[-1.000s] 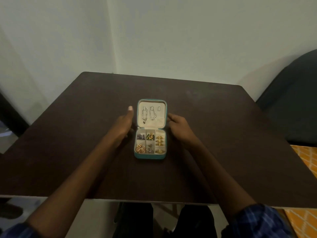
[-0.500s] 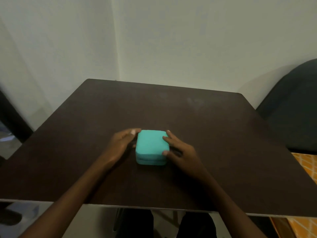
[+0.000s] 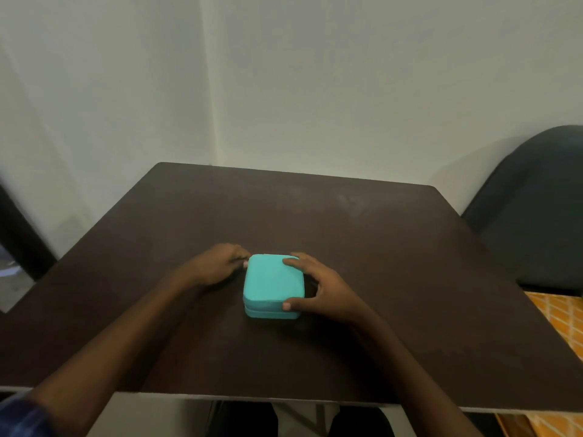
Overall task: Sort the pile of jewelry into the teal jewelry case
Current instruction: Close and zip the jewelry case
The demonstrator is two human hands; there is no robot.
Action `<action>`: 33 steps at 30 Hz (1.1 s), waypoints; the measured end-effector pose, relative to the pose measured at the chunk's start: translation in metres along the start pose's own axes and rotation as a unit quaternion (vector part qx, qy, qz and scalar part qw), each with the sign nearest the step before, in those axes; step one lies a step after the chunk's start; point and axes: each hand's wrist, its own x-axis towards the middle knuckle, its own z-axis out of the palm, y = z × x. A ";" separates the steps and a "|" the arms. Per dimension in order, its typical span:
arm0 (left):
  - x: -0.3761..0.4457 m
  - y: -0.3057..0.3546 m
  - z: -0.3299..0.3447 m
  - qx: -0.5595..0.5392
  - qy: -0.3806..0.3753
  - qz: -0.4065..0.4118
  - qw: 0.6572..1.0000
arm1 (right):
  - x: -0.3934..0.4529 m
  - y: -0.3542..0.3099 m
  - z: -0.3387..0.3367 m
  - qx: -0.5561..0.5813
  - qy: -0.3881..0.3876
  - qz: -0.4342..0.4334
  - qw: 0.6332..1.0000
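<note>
The teal jewelry case (image 3: 270, 283) lies closed on the dark brown table (image 3: 394, 279), in the middle near me. Its lid is down, so the jewelry inside is hidden. My right hand (image 3: 325, 288) grips the case from the right, fingers on the lid's far corner and thumb on the front right corner by the seam. My left hand (image 3: 219, 263) rests at the case's far left corner with its fingertips touching the edge; what they pinch there I cannot tell.
A dark rounded chair back (image 3: 536, 209) stands past the table's right edge. An orange patterned fabric (image 3: 555, 313) lies below it. Pale walls meet in a corner behind the table. The near table edge (image 3: 284, 397) runs just above my lap.
The open case, with jewelry in its compartments and lid, has been shut. My right hand has settled onto the lid and front corner; my left hand has moved to the far left corner.
</note>
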 end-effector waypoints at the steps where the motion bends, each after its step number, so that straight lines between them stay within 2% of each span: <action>1: -0.001 0.001 0.002 0.012 0.013 -0.004 1.000 | 0.000 0.000 0.000 0.001 0.001 0.000 1.000; 4: -0.007 0.008 0.013 0.086 0.073 -0.015 0.994 | -0.003 -0.002 0.001 0.009 0.012 -0.006 1.000; 7: -0.031 0.014 0.024 0.103 0.116 -0.057 0.986 | -0.005 -0.003 0.002 0.014 0.022 -0.014 1.000; 13: -0.095 0.070 0.054 0.070 0.042 -0.155 0.985 | -0.005 -0.001 0.006 0.014 0.022 -0.017 1.000; 19: -0.072 0.115 0.104 0.018 0.094 -0.124 0.988 | -0.010 -0.003 0.013 0.031 0.027 -0.013 0.999; 22: -0.071 0.128 0.095 0.005 0.133 -0.090 0.987 | -0.018 -0.002 0.010 0.098 0.027 0.008 0.995; 24: -0.081 0.121 0.080 -0.015 0.186 -0.060 0.981 | -0.028 -0.001 0.017 0.139 0.071 0.045 0.987; 25: -0.084 0.117 0.068 -0.022 0.240 -0.042 0.970 | -0.033 -0.001 0.023 0.129 0.121 0.074 0.982; 27: -0.080 0.104 0.051 -0.021 0.334 -0.025 0.942 | -0.044 -0.002 0.042 0.017 0.237 0.091 0.967; 28: -0.074 0.100 0.044 -0.018 0.341 -0.036 0.939 | -0.047 -0.004 0.051 -0.056 0.266 0.087 0.958; 30: -0.057 0.093 0.040 -0.004 0.275 -0.086 0.958 | -0.048 -0.007 0.068 -0.150 0.288 0.071 0.943; 33: -0.037 0.092 0.049 0.007 0.157 -0.131 0.979 | -0.045 -0.010 0.076 -0.181 0.297 0.063 0.936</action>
